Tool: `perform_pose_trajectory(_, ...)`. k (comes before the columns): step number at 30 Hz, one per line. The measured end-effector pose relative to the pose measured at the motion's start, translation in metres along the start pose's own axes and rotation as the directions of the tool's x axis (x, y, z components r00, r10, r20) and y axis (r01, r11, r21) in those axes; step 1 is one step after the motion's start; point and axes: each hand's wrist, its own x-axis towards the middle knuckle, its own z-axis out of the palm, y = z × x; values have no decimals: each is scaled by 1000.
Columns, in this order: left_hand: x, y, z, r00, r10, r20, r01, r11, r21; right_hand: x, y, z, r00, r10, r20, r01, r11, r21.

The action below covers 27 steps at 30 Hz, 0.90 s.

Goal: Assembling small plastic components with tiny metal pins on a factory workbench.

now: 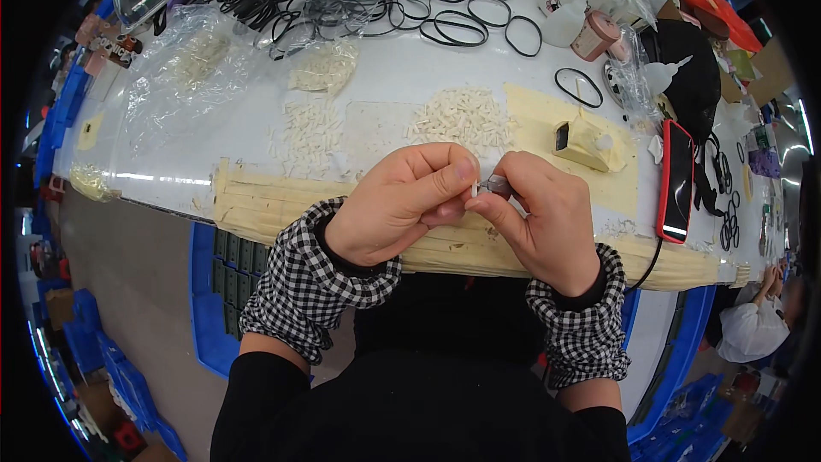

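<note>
In front of my body, over the table's taped front edge, my two hands meet fingertip to fingertip. My left hand (pixel 406 201) is closed in a pinch, with a small white piece (pixel 475 190) upright at its thumb and fingertip. From the other side my right hand (pixel 547 218) pinches close against that piece. A thin, greyish, shiny bit (pixel 496 183) shows at the right index finger, too small to name. Just beyond the hands lies a heap of small white tubular pieces (pixel 462 115). A flatter spread of white pieces (pixel 312 133) lies to its left.
Clear plastic bags (pixel 192 60) and black rubber rings (pixel 453 26) cover the far table. Right of the heap sits a yellow-taped block (pixel 590 144); farther right lies a red-cased phone (pixel 676 180) with a cable. Blue bins (pixel 203 308) stand below. Another person (pixel 753 325) is at far right.
</note>
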Motion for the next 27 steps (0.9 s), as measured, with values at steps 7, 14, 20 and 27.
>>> perform_pose_trajectory(7,-1,2,0,1000,-11,5,11,1000,19,-1,1,0,1000,-8,-10,8,1000,-18)
perform_pose_trajectory(14,0,0,-1,1000,-10,-13,11,1000,16,-1,-1,-2,1000,-2,23,3,999,-44)
perform_pose_trajectory(20,-1,-1,-2,1000,2,-12,-2,1000,17,-2,2,-4,1000,3,2,-3,1000,30)
perform_pose_trajectory(27,3,4,7,965,73,-250,-92,994,-64,-4,19,-8,962,205,-180,-206,978,16)
